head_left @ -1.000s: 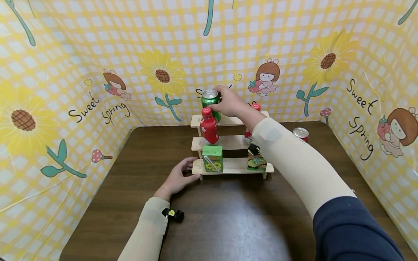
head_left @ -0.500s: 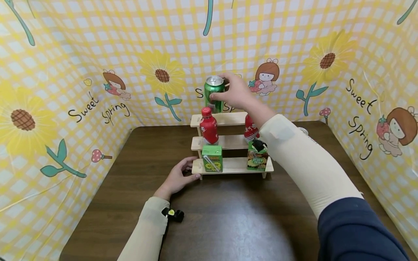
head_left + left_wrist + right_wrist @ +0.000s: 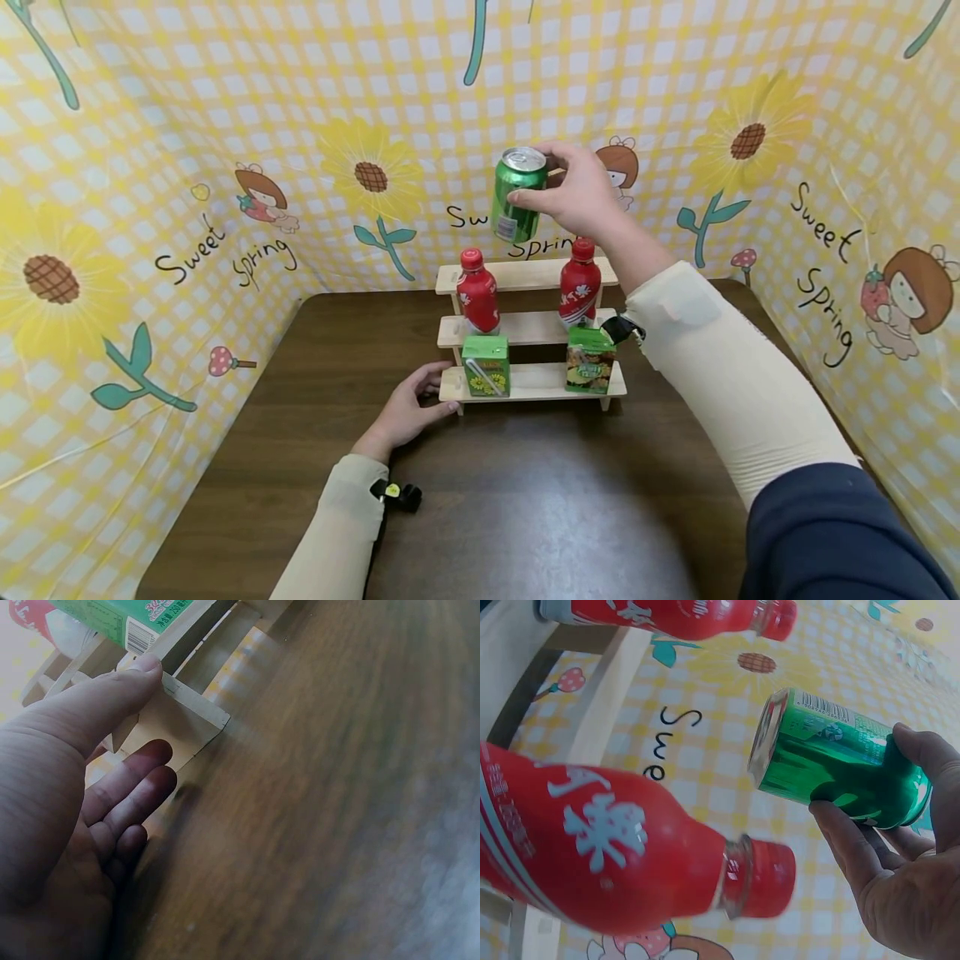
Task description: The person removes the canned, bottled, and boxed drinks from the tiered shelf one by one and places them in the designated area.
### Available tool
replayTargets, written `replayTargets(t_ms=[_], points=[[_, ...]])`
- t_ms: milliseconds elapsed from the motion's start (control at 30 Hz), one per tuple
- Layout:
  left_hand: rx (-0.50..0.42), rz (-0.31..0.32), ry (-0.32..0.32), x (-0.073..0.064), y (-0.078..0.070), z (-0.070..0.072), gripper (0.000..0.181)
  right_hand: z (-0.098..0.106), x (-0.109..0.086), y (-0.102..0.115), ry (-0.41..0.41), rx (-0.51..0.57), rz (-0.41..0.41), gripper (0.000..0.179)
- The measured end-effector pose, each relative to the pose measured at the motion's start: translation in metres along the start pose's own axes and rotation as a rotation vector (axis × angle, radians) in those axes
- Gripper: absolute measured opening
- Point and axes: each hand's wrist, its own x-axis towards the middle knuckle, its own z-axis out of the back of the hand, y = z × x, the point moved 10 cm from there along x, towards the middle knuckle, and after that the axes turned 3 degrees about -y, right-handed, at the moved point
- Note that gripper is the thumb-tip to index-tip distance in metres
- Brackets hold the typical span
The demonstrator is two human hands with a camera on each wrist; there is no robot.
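My right hand (image 3: 581, 187) holds a green soda can (image 3: 517, 196) in the air above the top tier of a three-tier wooden display shelf (image 3: 532, 329). In the right wrist view the thumb and fingers clasp the can's lower part (image 3: 840, 761), its silver top pointing away from the palm. At the left end of the bottom tier, my left hand (image 3: 411, 404) grips the board's end. The left wrist view has the thumb along the board edge (image 3: 191, 697), other fingers bent beside it.
Two red bottles (image 3: 478, 292) (image 3: 580, 283) stand apart on the middle tier. A green drink carton with a straw (image 3: 487, 367) and another patterned green carton (image 3: 589, 362) stand on the bottom tier. Checked cloth (image 3: 300, 100) walls surround the brown table (image 3: 510, 500).
The right hand has lifted the green can off the left of the top tier and carried it up and to the right. The left hand has stayed put.
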Motion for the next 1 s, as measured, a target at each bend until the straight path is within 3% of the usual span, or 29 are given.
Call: replayTargets(t_ms=[433, 667, 1000], points=[[0.010, 0.012, 0.003, -0.001, -0.002, 0.000, 0.067, 0.046, -0.013, -0.007, -0.102, 0.120, 0.002, 0.066], [0.024, 0.019, -0.013, 0.006, 0.037, -0.001, 0.071, 0.072, -0.020, -0.015, -0.156, 0.137, 0.002, 0.063], [0.060, 0.013, -0.022, 0.007, 0.040, 0.001, 0.068, 0.105, -0.034, -0.035, -0.205, 0.114, -0.034, 0.063]])
